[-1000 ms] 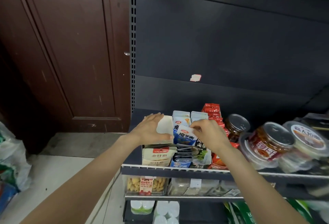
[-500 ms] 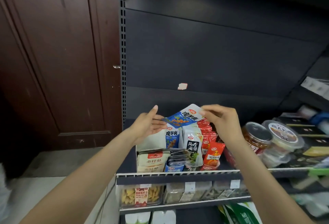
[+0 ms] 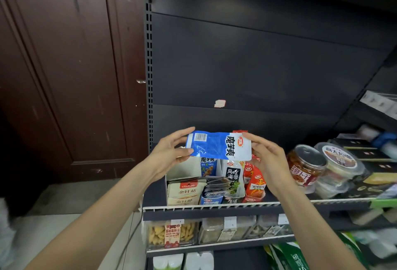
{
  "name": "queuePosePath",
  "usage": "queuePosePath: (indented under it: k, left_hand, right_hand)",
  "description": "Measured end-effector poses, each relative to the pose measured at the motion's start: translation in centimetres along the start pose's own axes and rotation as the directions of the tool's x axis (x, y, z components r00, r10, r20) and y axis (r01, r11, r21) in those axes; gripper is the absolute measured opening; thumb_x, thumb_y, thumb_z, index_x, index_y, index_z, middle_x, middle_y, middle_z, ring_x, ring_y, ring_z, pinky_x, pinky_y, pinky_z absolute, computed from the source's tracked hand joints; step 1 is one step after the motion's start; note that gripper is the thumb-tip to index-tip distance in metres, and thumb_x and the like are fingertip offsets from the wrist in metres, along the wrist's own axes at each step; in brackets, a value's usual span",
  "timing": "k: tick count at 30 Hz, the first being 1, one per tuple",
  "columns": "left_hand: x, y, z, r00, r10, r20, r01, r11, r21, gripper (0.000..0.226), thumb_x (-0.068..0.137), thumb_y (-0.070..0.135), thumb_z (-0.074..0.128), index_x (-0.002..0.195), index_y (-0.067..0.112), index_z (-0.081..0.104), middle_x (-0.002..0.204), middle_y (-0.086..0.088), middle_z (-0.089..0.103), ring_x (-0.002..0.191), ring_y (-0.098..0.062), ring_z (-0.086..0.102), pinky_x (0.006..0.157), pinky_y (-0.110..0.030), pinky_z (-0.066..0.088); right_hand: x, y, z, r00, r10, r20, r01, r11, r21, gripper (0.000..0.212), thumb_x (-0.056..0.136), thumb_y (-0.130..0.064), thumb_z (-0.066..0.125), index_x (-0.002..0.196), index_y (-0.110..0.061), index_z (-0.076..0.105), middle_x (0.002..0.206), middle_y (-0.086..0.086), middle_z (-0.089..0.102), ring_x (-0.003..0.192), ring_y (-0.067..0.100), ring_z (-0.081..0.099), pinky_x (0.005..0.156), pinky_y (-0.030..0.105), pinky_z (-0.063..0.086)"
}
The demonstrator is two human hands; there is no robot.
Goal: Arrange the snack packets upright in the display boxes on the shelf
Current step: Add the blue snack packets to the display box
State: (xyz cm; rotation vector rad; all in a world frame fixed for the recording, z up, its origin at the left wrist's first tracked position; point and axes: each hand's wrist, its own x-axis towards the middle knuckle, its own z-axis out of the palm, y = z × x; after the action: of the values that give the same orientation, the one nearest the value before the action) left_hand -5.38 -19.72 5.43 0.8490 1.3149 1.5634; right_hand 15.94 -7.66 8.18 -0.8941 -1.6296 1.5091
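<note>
Both hands hold one blue packet [image 3: 219,145] in the air above the display boxes, lying sideways with its long axis level. Left hand [image 3: 169,153] pinches the barcode end between thumb and fingers; right hand [image 3: 266,158] pinches the white, logo end. Neither hand is spread wide; each is closed on a short edge only.

Reading of the hold: a grip at each end pulls the soft pouch flat, probably so it can be smoothed and turned before it goes in. The print runs sideways, so the packet needs a quarter turn to stand upright.

Directly below is the blue box [image 3: 211,196]. One packet of the same kind stands upright at its back, and several more lie slumped flat at the front. This is the likely destination, judging by the matching print.

Neighbours on the shelf [image 3: 214,206]:
- Cream box [image 3: 184,192] to the left, cream packets leaning forward in it.
- Green-and-white seaweed packets [image 3: 233,175] just right of the blue box, upright.
- Red packets [image 3: 255,183] further right, upright in their own box.
- Clear jars [image 3: 307,166] well to the right, not part of this job.

Status: task partly done. The flat packets in the front of the blue box would block an upright slot, so they probably need standing up too.

Risk: a thin pouch may slump again unless it leans on the packet behind.
</note>
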Motion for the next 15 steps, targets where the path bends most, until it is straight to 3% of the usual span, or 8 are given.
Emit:
queuePosePath:
  k: [3,5,10,15]
  left_hand:
    - [-0.6,0.2,0.1,0.995,0.083,-0.051,-0.078,0.993,0.09,0.054,0.086,-0.006,0.059,0.129,0.027,0.053,0.115,0.0,0.065,0.084,-0.006,0.062,0.071,-0.019,0.05]
    - [-1.0,0.3,0.2,0.986,0.155,-0.065,-0.144,0.978,0.152,0.054,0.087,-0.004,0.06,0.13,0.029,0.052,0.115,0.002,0.065,0.081,-0.008,0.062,0.075,-0.02,0.052]
    - [-1.1,0.0,0.0,0.966,0.254,-0.054,-0.232,0.938,0.258,0.057,0.087,-0.001,0.062,0.128,0.036,0.052,0.117,0.002,0.064,0.095,-0.034,0.061,0.096,-0.037,0.049]
    - [-0.9,-0.3,-0.3,0.973,0.224,-0.063,-0.198,0.939,0.28,0.057,0.087,-0.001,0.062,0.128,0.037,0.05,0.116,0.003,0.064,0.095,-0.026,0.063,0.089,-0.026,0.051]
  right_hand:
    - [-0.6,0.1,0.1,1.0,0.009,0.03,-0.011,0.999,0.051,0.025,0.091,-0.013,0.056,0.111,-0.024,0.067,0.103,-0.006,0.072,0.1,0.013,0.066,0.078,0.034,0.056]
    - [-0.9,0.4,0.2,0.998,0.0,0.06,-0.002,0.999,0.034,0.038,0.087,-0.002,0.06,0.117,-0.025,0.064,0.103,-0.006,0.072,0.097,0.013,0.067,0.08,0.033,0.056]
    - [-1.3,0.5,0.7,0.997,-0.077,0.01,0.077,0.997,0.007,0.053,0.083,0.011,0.059,0.117,-0.029,0.062,0.097,0.002,0.073,0.084,0.011,0.069,0.07,0.021,0.056]
    - [-0.8,0.6,0.9,0.996,-0.089,0.024,0.09,0.996,-0.006,0.048,0.087,0.006,0.056,0.113,-0.033,0.063,0.094,-0.007,0.073,0.088,0.008,0.068,0.073,0.025,0.058]
